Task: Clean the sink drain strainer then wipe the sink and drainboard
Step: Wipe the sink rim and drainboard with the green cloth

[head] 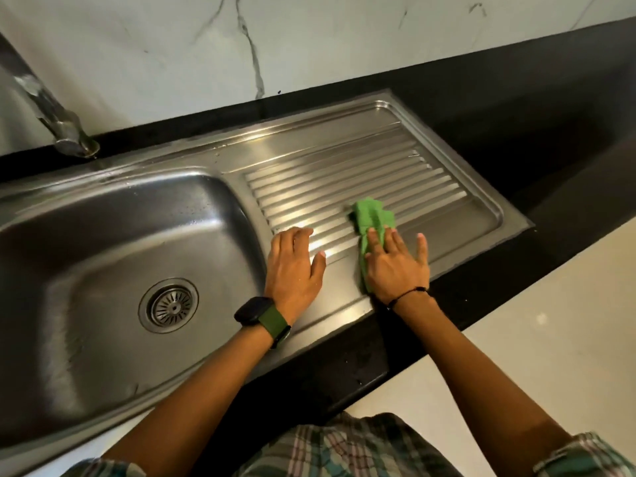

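Drainboard wipe: right hand, fingers spread, presses crumpled green cloth on ribbed steel drainboard; left hand flat beside. Next: sweep far ribs.

Counted: one sink, one drain strainer, one drainboard, one green cloth, one tap, one wristwatch, two hands: left hand, right hand.

A bright green cloth is seen at centre right, on a ribbed silver drainboard. White marble with grey veins fills the top; a green-strapped black watch sits lower centre.
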`<state>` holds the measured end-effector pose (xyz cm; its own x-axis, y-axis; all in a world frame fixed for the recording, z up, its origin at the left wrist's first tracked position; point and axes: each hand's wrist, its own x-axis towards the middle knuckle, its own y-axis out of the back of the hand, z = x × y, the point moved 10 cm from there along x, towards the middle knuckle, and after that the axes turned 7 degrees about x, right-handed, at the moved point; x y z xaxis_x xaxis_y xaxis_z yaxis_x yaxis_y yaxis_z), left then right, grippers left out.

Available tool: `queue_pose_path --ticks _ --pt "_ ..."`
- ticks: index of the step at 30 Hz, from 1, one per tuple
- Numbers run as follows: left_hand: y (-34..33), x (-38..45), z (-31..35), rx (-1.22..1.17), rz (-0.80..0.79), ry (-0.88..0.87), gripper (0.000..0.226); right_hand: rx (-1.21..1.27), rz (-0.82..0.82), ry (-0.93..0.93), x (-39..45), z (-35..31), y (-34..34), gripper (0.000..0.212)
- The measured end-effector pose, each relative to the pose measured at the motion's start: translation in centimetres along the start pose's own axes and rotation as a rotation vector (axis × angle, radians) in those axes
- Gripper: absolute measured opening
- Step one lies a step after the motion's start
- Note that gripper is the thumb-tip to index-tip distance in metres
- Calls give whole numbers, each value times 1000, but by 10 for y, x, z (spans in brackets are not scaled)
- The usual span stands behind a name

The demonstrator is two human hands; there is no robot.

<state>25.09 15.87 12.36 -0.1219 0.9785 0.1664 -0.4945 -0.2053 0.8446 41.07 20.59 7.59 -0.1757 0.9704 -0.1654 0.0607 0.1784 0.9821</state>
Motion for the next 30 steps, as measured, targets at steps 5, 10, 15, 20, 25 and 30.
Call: queue_pose_path --ticks 5,10,15,20,25,30 --pt "1 -9 -15 -162 -19 35 35 -54 78 -21 31 11 28 50" --pt "7 -5 -8 -241 -23 -13 31 290 -9 -51 32 7 19 55" --pt "12 0 -1 -322 -9 -33 30 329 -79 30 -11 -65 -2 65" --pt "6 1 -2 -377 -24 13 30 176 -111 210 -54 -134 -26 70" --pt "2 3 1 -377 -50 9 30 229 -81 73 -37 -98 -24 70" --pt "-12 8 15 -379 -94 -35 31 224 92 -184 3 -6 -2 51"
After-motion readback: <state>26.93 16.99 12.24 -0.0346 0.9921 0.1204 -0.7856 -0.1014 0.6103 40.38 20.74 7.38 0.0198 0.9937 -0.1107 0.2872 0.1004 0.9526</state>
